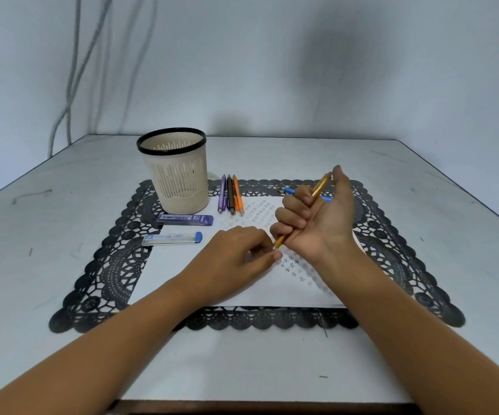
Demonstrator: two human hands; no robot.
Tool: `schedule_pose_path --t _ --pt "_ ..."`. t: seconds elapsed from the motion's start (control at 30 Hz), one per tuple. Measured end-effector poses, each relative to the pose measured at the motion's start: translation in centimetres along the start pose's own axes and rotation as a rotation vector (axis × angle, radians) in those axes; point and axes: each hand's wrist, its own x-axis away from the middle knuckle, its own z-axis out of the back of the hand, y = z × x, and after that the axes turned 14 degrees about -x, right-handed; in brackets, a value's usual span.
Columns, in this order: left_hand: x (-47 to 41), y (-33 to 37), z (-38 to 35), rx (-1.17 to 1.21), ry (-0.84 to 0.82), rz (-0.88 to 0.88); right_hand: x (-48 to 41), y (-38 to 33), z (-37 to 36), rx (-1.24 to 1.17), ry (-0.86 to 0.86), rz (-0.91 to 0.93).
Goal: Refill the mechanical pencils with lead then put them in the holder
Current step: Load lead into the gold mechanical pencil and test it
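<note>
Above the holder (179,181) the way is open; 3 pencils (230,194) flank its right, 2 lead cases (185,219) its front.

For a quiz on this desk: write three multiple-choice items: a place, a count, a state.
1. Where do the lead cases lie relative to the holder? A inside it; B in front of it, on the mat; C behind it.
2. How many pencils lie side by side right of it? A three; B one; C five.
3. What does the right hand do? A rests flat; B holds a case; C grips the yellow pencil.
1 B, nearer the person; 2 A, purple, black, orange; 3 C, curled round it.
</note>
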Motion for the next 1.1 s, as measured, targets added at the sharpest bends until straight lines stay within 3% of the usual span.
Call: schedule_pose_path --t 0.43,1.1 --pt "0.1 -0.1 0.0 0.015 -0.041 -0.169 0.4 -1.3 0.6 -0.033 0.02 0.039" --pt "0.1 0.0 0.2 0.023 -0.041 -0.175 0.3 -1.0 0.8 -0.067 0.009 0.033"
